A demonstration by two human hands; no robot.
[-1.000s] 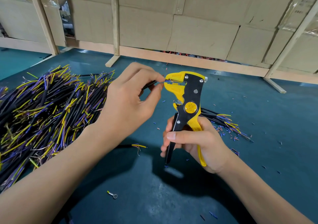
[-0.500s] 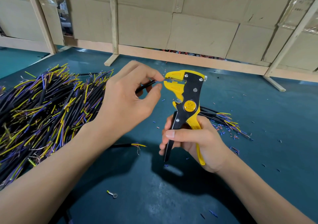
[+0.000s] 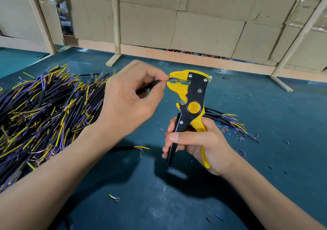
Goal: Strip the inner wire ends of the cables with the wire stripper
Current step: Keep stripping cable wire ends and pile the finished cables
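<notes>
My right hand [image 3: 198,144] grips the handles of a yellow and black wire stripper [image 3: 192,98], held upright above the table with its jaws pointing left. My left hand [image 3: 127,102] pinches a black cable [image 3: 146,88] between thumb and forefinger. The cable's thin blue and yellow inner wire ends sit between the stripper's yellow jaws. A big heap of black cables [image 3: 44,113] with yellow, blue and purple inner wires lies to the left. A smaller bundle of cables [image 3: 228,121] lies behind my right hand.
The table has a dark teal mat [image 3: 265,106]. Small bits of cut insulation [image 3: 237,136] are scattered on the right. One loose cable end [image 3: 140,148] lies between my arms, and a small ring terminal [image 3: 115,198] lies nearer me. A wooden frame with cardboard [image 3: 194,26] closes the far side.
The inner wire ends have gone a little further into the stripper's jaws. Both hands stay nearly where they were.
</notes>
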